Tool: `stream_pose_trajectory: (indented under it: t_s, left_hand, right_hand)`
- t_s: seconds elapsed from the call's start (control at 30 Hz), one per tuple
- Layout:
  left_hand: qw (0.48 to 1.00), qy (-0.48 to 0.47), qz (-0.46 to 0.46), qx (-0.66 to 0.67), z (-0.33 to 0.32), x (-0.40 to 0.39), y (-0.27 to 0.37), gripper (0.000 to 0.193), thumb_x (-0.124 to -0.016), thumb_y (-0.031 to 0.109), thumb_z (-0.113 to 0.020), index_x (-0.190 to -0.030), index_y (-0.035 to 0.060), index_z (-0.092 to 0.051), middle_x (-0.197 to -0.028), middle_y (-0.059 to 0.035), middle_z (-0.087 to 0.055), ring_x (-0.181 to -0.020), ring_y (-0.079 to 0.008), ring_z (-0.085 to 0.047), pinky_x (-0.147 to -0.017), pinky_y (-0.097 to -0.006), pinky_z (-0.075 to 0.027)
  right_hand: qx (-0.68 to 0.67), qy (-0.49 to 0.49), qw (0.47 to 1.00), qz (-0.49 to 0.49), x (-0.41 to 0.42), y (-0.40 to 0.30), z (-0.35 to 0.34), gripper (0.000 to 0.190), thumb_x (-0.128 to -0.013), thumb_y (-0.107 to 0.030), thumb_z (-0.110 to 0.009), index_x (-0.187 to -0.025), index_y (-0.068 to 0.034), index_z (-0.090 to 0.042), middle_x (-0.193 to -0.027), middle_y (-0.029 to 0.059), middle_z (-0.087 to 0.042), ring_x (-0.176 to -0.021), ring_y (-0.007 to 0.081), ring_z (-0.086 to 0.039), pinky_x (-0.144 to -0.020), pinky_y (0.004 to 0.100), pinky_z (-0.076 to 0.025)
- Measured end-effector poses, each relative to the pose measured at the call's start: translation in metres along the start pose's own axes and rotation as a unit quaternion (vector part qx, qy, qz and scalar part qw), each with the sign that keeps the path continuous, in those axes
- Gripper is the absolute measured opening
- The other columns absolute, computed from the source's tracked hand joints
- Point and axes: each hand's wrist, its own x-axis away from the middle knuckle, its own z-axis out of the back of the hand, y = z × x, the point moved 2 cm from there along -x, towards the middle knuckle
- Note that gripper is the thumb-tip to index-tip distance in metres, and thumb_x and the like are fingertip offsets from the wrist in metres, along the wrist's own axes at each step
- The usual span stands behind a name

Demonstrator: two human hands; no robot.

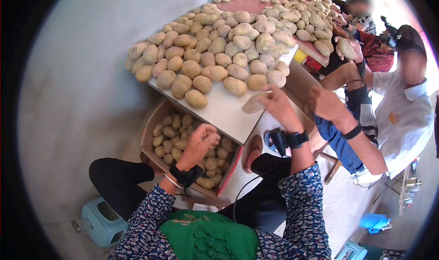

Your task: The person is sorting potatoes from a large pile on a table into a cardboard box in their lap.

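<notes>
A large heap of potatoes (pixel 209 47) covers much of the white tabletop (pixel 226 117) before me. My right hand (pixel 279 105) is shut on a potato (pixel 254 103), held over the table's right edge and blurred. My left hand (pixel 200 143) hovers above the cardboard box (pixel 224 186), its fingers partly curled; no potato shows in it, though its palm side is hidden. Many potatoes (pixel 168 133) lie inside the box, which stands on the floor between my legs, below the table's near edge.
A co-worker in a white shirt (pixel 401 105) sits close on my right, one hand holding a potato (pixel 345 48). Another cardboard box (pixel 301 83) stands beside the table. More people sit farther along the pink tabletop (pixel 247 2). A light-blue stool (pixel 103 222) is at lower left.
</notes>
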Motion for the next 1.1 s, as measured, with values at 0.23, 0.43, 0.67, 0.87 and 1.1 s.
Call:
stream_pose_trajectory:
  t_s: [0.23,0.43,0.67,0.87,1.1]
  left_hand:
    - [0.995,0.075,0.043,-0.040,0.040,-0.006,-0.078,0.014,-0.083,0.010,-0.062,-0.096,0.0039,-0.057,-0.084,-0.0020,-0.061,-0.071,-0.0086,-0.056,-0.061,-0.0223,-0.045]
    - [0.969,0.229,0.098,0.008,0.124,0.006,-0.139,0.012,-0.082,0.008,-0.061,-0.093,0.0062,-0.057,-0.079,0.0006,-0.060,-0.069,-0.0084,-0.056,-0.058,-0.0231,-0.044]
    - [0.956,0.240,0.170,-0.003,0.153,0.008,-0.162,0.015,-0.083,0.010,-0.061,-0.097,0.0063,-0.057,-0.083,-0.0010,-0.058,-0.071,-0.0092,-0.054,-0.058,-0.0232,-0.043]
    - [0.897,0.388,0.042,-0.207,0.157,-0.002,-0.188,0.023,-0.082,0.010,-0.060,-0.103,0.0020,-0.056,-0.088,-0.0055,-0.060,-0.079,-0.0185,-0.057,-0.071,-0.0299,-0.047]
    - [0.846,0.212,-0.030,-0.488,0.183,-0.018,-0.250,0.040,-0.079,0.020,-0.059,-0.116,0.0051,-0.055,-0.109,-0.0184,-0.060,-0.096,-0.0333,-0.058,-0.083,-0.0438,-0.047]
  right_hand:
    - [-0.190,0.033,0.980,-0.049,-0.023,0.033,0.010,0.039,-0.079,-0.011,-0.066,-0.112,0.000,-0.049,-0.073,0.0076,-0.058,-0.062,0.0141,-0.058,-0.056,0.0272,-0.051]
    - [0.103,0.062,0.993,0.019,-0.035,0.051,0.007,0.026,-0.078,-0.012,-0.066,-0.098,0.002,-0.058,-0.077,0.0105,-0.063,-0.060,0.0150,-0.063,-0.054,0.0271,-0.051]
    - [0.059,0.041,0.997,-0.035,-0.037,0.041,0.008,0.027,-0.077,-0.012,-0.069,-0.098,0.002,-0.059,-0.079,0.0073,-0.062,-0.062,0.0125,-0.063,-0.054,0.0254,-0.051]
    - [0.181,0.129,0.975,0.022,-0.034,0.027,0.029,0.023,-0.079,-0.021,-0.068,-0.089,0.000,-0.064,-0.070,0.0074,-0.064,-0.064,0.0131,-0.061,-0.059,0.0291,-0.048]
    - [0.160,0.228,0.937,0.212,-0.024,0.013,0.018,0.008,-0.079,-0.012,-0.064,-0.086,-0.008,-0.063,-0.076,0.0110,-0.063,-0.067,0.0228,-0.060,-0.065,0.0312,-0.050]
